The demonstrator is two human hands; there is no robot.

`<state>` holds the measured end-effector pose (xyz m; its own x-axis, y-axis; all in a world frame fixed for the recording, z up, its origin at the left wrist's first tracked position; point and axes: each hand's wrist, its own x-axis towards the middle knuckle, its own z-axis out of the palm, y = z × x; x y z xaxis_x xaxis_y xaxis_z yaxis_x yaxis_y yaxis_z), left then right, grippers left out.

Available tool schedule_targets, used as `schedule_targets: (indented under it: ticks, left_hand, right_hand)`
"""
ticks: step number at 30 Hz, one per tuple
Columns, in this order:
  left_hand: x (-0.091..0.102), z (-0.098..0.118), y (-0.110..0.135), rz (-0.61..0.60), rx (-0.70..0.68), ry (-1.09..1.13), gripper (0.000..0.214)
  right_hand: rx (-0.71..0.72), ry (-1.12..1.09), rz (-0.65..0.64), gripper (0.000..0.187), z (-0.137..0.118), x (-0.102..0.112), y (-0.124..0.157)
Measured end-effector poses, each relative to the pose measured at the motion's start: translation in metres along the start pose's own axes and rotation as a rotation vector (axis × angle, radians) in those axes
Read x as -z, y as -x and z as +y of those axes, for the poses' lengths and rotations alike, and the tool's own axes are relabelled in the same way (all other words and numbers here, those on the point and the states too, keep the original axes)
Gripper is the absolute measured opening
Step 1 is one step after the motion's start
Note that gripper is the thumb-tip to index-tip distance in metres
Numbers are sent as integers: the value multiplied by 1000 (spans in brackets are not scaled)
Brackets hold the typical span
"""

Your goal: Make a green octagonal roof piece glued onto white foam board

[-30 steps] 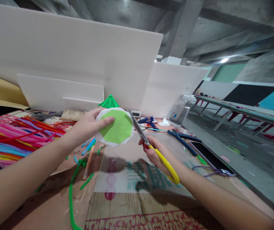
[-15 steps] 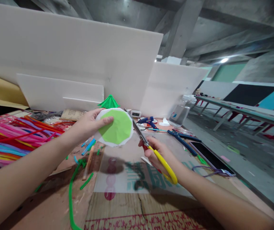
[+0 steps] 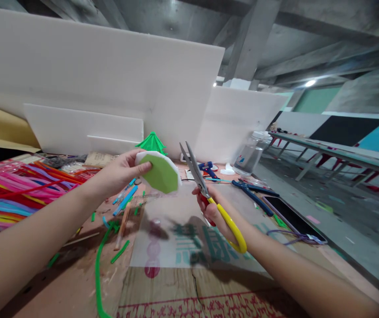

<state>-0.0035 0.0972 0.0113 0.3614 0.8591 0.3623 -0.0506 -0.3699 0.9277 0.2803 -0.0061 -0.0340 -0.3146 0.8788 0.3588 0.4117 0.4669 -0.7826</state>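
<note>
Now tilting the previously face-on disc (image 3: 161, 175) in pinching left fingers (image 3: 144, 168), gripping parted scissors (image 3: 203, 188) in right fingers (image 3: 211, 212), partly hiding a white gadget (image 3: 183, 158) near the glue gun (image 3: 208, 168).

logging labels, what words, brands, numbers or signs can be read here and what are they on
Nothing reads with certainty.
Pale sheet: large teal Chinese characters, partly hidden and unclear; marks in the magenta circles, too blurred.
Brown paper packet: faint print, too small.
Clear water bottle: small logo, no readable wording.
Small white digital display: any digits too small, partly covered.
</note>
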Motion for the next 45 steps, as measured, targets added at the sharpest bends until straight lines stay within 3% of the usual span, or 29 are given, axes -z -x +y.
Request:
schedule_targets:
  ticks: [3,8,16,25,45]
  left_hand:
    - [-3,3,1,6,39,54,46]
    - [-6,7,4,43,88,32,51]
    - [-13,16,11,95,134,-56,47]
    - [-11,14,9,81,117,-6,46]
    - [-11,12,7,68,169,51,49]
  right_hand:
    - [39,-33,-36,65,-5,-1,1]
    - [-11,-26,-78,64,-13,0,2]
    - [7,20,-67,65,-13,0,-1]
    - [-15,28,-58,71,-12,1,-2]
    - [-117,-32,-7,64,-4,-1,-4]
